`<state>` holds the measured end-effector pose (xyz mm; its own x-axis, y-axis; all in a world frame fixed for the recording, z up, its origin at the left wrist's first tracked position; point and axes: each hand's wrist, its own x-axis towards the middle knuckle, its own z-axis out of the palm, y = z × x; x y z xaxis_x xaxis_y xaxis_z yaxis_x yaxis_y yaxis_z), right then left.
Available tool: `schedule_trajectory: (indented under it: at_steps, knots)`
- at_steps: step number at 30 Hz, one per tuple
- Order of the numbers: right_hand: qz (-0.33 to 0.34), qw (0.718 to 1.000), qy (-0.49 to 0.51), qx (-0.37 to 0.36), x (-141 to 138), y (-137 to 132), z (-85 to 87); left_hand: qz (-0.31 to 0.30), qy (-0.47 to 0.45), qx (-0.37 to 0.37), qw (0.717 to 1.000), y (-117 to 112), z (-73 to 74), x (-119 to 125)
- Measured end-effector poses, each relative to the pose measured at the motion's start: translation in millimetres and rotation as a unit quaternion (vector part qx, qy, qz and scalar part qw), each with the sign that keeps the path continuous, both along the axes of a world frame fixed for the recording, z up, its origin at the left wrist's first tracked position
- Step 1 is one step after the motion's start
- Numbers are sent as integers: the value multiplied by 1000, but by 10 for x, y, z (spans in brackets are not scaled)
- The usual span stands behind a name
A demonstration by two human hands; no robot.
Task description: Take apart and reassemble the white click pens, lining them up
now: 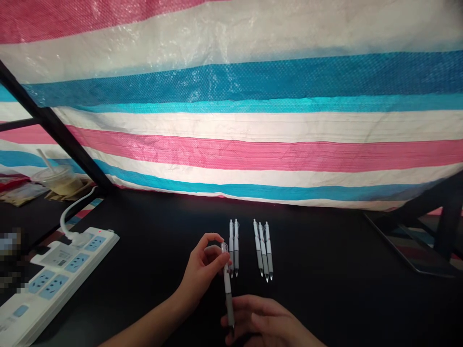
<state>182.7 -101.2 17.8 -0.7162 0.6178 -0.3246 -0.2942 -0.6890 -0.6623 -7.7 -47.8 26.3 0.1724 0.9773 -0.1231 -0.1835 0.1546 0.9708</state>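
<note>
Between the thumb and fingers of my left hand [205, 264] is the top end of a white and grey click pen [227, 284]. The pen is held nearly upright, its grey grip and dark tip pointing down toward me. My right hand [269, 320] is at the pen's lower end, fingers stretched out partly behind it and thumb apart; whether they touch the pen I cannot tell. Just beyond my left hand, two similar pens [236, 246] lie side by side, one partly hidden by my fingers. Three more pens [263, 250] lie close together to their right.
The black table [155, 231] carries a white power strip [72, 274] with a plugged-in cable at the left. A flat dark panel on a stand [408, 248] is at the right. Behind hangs a striped sheet [231, 154]. A plastic cup with a straw [60, 180] stands far left, beyond a black frame bar [72, 144].
</note>
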Motion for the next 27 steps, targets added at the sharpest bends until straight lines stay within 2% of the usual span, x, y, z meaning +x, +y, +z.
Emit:
schedule_trajectory:
  at_steps: [27]
  knots:
    - [-16, 1000, -7, -11, 20, -16, -51, 27, -8, 6, 1000, 51, 4, -22]
